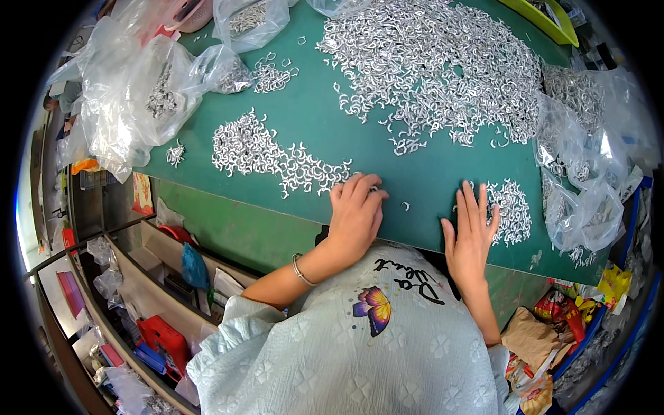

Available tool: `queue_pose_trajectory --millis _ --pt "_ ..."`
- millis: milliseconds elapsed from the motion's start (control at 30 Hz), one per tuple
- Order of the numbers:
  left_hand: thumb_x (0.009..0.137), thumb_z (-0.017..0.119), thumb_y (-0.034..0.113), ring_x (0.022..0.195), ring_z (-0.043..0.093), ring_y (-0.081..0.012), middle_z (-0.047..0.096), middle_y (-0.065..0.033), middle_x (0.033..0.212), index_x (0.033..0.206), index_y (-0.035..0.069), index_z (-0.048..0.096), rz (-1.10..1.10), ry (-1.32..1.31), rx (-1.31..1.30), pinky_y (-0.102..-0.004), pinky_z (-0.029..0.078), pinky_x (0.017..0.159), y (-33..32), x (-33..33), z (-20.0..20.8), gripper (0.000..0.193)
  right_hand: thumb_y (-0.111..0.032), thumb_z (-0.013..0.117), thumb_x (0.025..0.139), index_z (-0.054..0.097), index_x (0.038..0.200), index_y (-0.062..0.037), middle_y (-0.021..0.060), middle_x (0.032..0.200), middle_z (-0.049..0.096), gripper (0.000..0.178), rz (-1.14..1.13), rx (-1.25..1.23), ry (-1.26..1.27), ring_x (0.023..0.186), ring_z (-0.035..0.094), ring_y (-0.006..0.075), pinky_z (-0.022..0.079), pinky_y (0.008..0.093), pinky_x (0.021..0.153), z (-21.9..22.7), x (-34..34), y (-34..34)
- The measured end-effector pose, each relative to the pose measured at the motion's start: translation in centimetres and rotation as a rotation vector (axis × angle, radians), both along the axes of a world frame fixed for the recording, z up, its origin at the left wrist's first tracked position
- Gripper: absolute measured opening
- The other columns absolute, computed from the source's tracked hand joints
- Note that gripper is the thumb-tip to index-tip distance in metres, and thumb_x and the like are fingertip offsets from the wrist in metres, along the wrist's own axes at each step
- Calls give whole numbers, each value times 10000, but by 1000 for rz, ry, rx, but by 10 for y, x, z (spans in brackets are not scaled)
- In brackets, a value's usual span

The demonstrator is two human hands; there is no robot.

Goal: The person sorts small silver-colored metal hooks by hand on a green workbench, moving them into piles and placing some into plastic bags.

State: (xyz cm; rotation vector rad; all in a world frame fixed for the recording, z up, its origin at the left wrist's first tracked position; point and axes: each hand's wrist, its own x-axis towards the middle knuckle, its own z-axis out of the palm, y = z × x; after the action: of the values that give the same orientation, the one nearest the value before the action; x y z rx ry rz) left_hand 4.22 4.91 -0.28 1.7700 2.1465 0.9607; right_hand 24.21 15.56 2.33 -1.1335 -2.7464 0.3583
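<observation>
My left hand (356, 213) rests at the table's near edge with its fingers bent and drawn together. A glint of metal shows by its fingertips, but what they hold is mostly hidden. Just left of it spreads a pile of small curved silver metal pieces (250, 146). My right hand (470, 232) lies flat with fingers stretched out, holding nothing visible. Its outer side borders a smaller pile of similar pieces (510, 213). Between the two hands one loose curved piece (405, 205) lies on the green tabletop (422, 176).
A large heap of silver pieces (443, 69) covers the far side. Clear plastic bags of parts stand at left (166, 97) and right (584, 200). A yellow-green tray (564, 28) sits at the far right. Below the table are an open drawer (155, 277) and crumpled packaging (543, 335).
</observation>
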Motion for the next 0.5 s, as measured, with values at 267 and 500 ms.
queue_pose_trajectory --millis 267,500 --pt "742 725 62 1138 513 -279 549 -79 1133 964 83 609 6 40 25 -464 311 958 16 13 2 251 -191 580 928 440 1395 -7 113 1525 354 521 235 -34 164 1433 276 335 216 578 1118 -9 -80 33" --pt "762 674 -19 1124 516 -282 547 -89 1124 999 57 622 156 75 43 -461 301 990 -1 -20 3 254 -229 643 884 400 1431 -11 102 1543 323 638 257 -195 41 1448 249 316 180 589 1136 6 -43 14"
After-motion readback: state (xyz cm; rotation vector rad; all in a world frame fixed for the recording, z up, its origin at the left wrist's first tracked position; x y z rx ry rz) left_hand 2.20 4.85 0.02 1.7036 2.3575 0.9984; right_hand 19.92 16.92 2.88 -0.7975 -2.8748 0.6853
